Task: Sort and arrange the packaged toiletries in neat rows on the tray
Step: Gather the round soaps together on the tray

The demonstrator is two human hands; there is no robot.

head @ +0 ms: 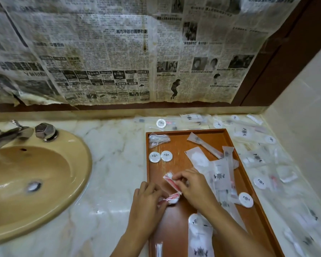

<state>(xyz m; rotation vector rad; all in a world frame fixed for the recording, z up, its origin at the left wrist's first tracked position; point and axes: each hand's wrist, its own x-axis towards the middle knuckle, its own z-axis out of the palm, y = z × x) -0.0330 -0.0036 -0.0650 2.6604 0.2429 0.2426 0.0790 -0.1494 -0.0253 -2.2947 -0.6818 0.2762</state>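
Head view: both hands pinch crinkly red-and-clear packets over the wooden tray.

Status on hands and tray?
Left hand and right hand each grip a red-striped packet. Two round soaps paired on tray. Loose sachet pile unsorted.

Tray right of sink; packets behind, right of tray.

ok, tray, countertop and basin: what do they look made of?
Tray: probably wood or wood-look laminate, reddish-brown with a satin sheen and pale scuffs. Countertop: looks like polished marble or an imitation, cream with grey veining and glossy reflections. Basin: likely glazed ceramic, tan, smooth, with soft highlights.
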